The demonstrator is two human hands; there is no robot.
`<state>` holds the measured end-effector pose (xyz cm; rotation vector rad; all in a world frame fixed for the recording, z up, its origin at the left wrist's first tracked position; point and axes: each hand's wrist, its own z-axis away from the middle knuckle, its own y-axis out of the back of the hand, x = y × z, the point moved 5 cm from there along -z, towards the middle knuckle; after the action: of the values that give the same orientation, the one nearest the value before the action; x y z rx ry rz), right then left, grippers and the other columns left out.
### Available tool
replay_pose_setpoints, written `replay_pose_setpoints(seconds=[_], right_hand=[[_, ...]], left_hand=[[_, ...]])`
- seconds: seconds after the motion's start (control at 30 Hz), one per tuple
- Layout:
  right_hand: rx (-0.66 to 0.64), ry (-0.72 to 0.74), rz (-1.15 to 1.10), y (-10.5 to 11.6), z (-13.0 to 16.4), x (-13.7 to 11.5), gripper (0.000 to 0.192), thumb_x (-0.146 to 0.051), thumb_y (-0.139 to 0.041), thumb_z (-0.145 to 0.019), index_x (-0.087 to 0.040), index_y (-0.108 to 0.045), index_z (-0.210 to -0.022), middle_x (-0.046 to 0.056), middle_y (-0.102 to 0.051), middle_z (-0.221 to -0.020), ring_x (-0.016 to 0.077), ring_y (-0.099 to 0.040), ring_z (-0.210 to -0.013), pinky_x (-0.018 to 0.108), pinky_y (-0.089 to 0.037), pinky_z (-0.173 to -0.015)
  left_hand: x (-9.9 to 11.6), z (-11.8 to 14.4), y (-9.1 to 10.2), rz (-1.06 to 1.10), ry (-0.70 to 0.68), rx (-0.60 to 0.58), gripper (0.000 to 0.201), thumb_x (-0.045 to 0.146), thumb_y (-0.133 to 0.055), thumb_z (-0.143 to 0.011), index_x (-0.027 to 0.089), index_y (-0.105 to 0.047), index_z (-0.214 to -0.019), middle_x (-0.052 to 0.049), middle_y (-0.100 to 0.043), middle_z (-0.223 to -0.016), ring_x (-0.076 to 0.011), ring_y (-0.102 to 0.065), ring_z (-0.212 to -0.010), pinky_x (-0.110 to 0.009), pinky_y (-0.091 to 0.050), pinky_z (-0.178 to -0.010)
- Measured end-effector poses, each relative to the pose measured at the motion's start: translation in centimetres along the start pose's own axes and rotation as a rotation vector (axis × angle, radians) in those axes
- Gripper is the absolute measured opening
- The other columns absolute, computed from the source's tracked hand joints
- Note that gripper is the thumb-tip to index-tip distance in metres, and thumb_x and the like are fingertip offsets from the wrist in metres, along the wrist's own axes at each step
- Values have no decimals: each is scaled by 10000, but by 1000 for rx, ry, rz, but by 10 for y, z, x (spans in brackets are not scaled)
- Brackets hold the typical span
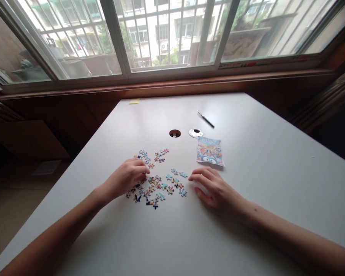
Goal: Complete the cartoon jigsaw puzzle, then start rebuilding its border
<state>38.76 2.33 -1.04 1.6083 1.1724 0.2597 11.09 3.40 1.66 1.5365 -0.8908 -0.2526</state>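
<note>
Head view: puzzle pieces [157,184] loose, none visibly joined; left hand [126,178] curled on them, right hand [215,188] spread beside, empty.

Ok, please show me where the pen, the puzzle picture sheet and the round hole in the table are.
pen [206,120], head view, middle of its dark barrel.
puzzle picture sheet [210,151], head view, centre of the printed picture.
round hole [175,133], head view, middle of the opening in the table.

Small colourful puzzle pieces [157,184], scattered flat
</note>
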Motion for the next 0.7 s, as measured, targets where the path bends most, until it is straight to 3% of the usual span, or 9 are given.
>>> replay_pose_setpoints(seconds=[0.13,0.23,0.33,0.4,0.5,0.6,0.7], right_hand=[[1,-28,8,-1,0,1,272,-118,-523,-877,-187,-573,-1136,130,-615,-1126,260,-564,-1060,468,-498,-916],[-13,-25,29,-2,0,1,307,-129,-521,-882,-182,-567,-1181,130,-624,-1159,262,-562,-1089,465,-486,-944],[-46,-8,64,-4,1,1,438,-114,-510,-867,-190,-521,-1297,123,-617,-1260,273,-539,-1175,473,-455,-997],[-74,3,97,-5,1,1,528,-106,-498,-860,-200,-473,-1379,113,-588,-1349,281,-511,-1240,481,-433,-1027],[-128,34,145,-7,1,-1,577,-132,-477,-886,-195,-413,-1456,105,-534,-1439,295,-465,-1311,491,-414,-1046],[-133,57,158,-7,1,-3,516,-161,-478,-912,-177,-455,-1428,106,-559,-1417,297,-473,-1307,485,-421,-1033],[-38,42,138,-3,2,-1,348,-157,-493,-938,-185,-575,-1274,93,-645,-1290,256,-544,-1217,440,-450,-995]], left_hand=[[9,-8,-4,95,-17,81,114,135,-564,-950,170,-672,-953,-46,-672,-944,-135,-630,-822,-278,-547,-728],[19,-18,-11,-49,-118,159,230,62,-465,-966,161,-673,-952,-64,-682,-943,-166,-627,-887,-315,-559,-758],[29,-25,-22,-129,-176,147,299,7,-410,-952,157,-669,-940,-66,-689,-902,-181,-623,-902,-333,-570,-770],[43,-25,-26,-113,-192,170,282,13,-420,-943,150,-663,-983,-81,-697,-942,-194,-620,-949,-360,-573,-822],[76,-17,-36,-72,-232,170,292,64,-471,-909,130,-636,-1141,-128,-670,-1159,-240,-588,-1122,-407,-551,-937],[106,-7,-52,-107,-283,113,407,180,-502,-904,93,-570,-1296,-155,-603,-1329,-296,-529,-1257,-453,-500,-1036],[113,-2,-58,-133,-291,133,378,174,-499,-895,76,-607,-1244,-160,-644,-1268,-284,-573,-1207,-433,-507,-1025]])
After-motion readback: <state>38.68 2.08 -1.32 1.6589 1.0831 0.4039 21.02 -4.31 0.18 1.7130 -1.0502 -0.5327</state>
